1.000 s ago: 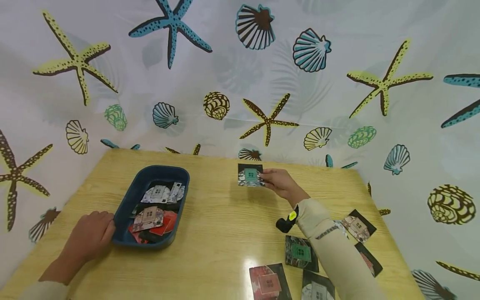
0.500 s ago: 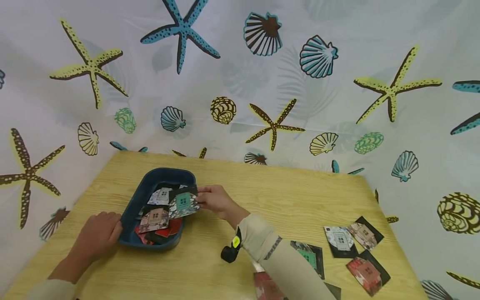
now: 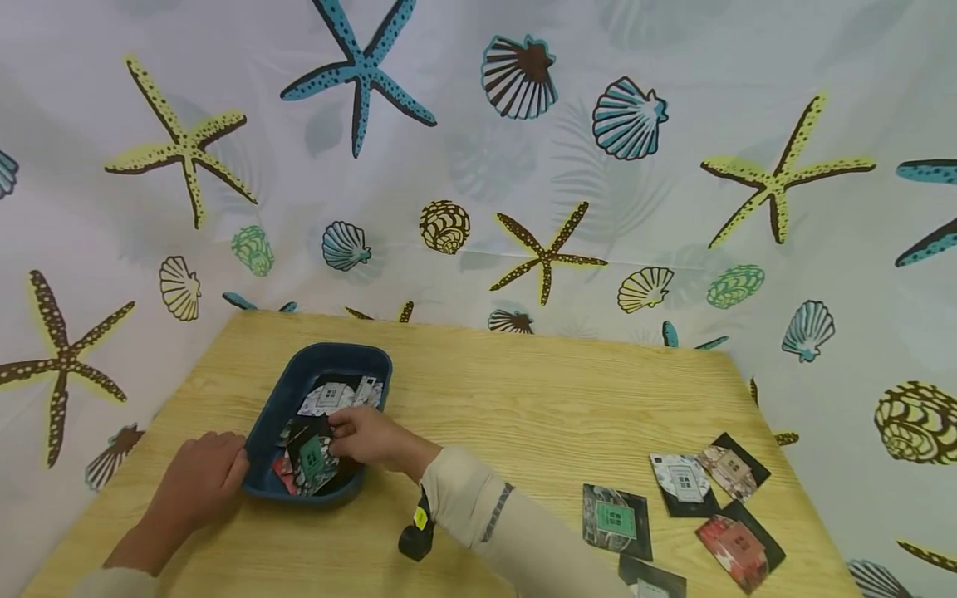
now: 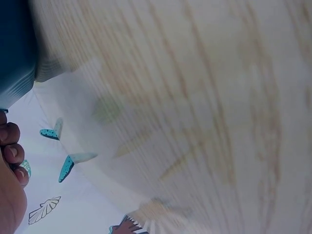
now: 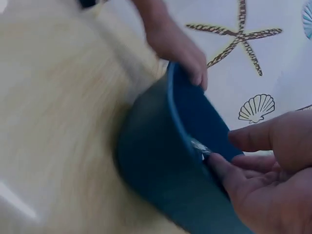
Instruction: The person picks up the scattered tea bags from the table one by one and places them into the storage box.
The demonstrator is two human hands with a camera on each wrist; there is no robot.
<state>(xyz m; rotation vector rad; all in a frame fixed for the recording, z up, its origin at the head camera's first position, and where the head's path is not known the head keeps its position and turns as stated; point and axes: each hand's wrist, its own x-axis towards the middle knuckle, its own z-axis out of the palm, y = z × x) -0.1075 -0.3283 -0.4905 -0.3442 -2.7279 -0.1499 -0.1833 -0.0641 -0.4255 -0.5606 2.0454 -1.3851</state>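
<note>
My left hand [image 3: 202, 477] grips the left rim of a dark blue plastic bin [image 3: 263, 432]; in the right wrist view its fingers [image 5: 195, 68] hook over the rim. Inside the bin lie several flat square packets, one with a white label [image 3: 329, 397]. A black packet with a green label [image 3: 310, 458] lies tilted on top of the others. My right hand [image 3: 374, 440] reaches into the bin, its fingertips at that packet's upper right edge. In the right wrist view the right hand's thumb [image 5: 251, 138] and forefinger stand apart, with only a silvery packet edge [image 5: 199, 146] beside the forefinger.
Packets lie at the table's right: a green-labelled one [image 3: 615, 522], a white one [image 3: 683, 483], a pinkish one [image 3: 733, 469], a red one [image 3: 740, 544] and one cut off at the bottom [image 3: 650, 579]. A shell-and-starfish curtain [image 3: 449, 124] hangs behind the wooden table [image 3: 486, 390].
My right hand has carried the green-labelled packet leftward from mid-table down into the bin, where it lies over the brownish-labelled one. The left hand keeps its grip on the rim.
</note>
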